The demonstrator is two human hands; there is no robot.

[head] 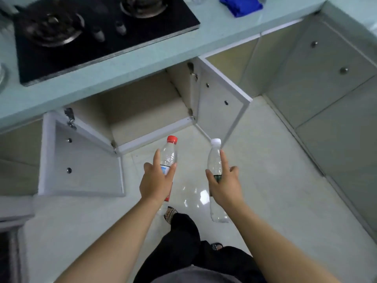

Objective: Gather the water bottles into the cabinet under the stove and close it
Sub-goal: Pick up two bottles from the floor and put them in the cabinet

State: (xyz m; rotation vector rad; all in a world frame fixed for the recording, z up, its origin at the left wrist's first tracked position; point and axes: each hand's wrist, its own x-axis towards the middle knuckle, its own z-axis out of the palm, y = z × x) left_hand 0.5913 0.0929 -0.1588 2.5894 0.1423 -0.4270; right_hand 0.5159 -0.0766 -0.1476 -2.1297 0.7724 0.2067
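Note:
My left hand (pixel 156 180) grips a clear water bottle with a red cap (pixel 169 154) around its middle. A second clear bottle with a white cap (pixel 214 158) is held by my right hand (pixel 224 184). Both bottles point caps forward over the floor, just in front of the cabinet under the stove (pixel 142 111). The cabinet stands wide open, its left door (pixel 81 160) and right door (pixel 222 103) both swung outward. I see nothing inside the cabinet.
A black gas stove (pixel 98 31) sits on the pale green counter (pixel 224 31) above, with a blue cloth (pixel 240 6) further right. Closed cabinets with round knobs (pixel 326 78) run along the right side. My legs and feet are below on the glossy white floor (pixel 265 180).

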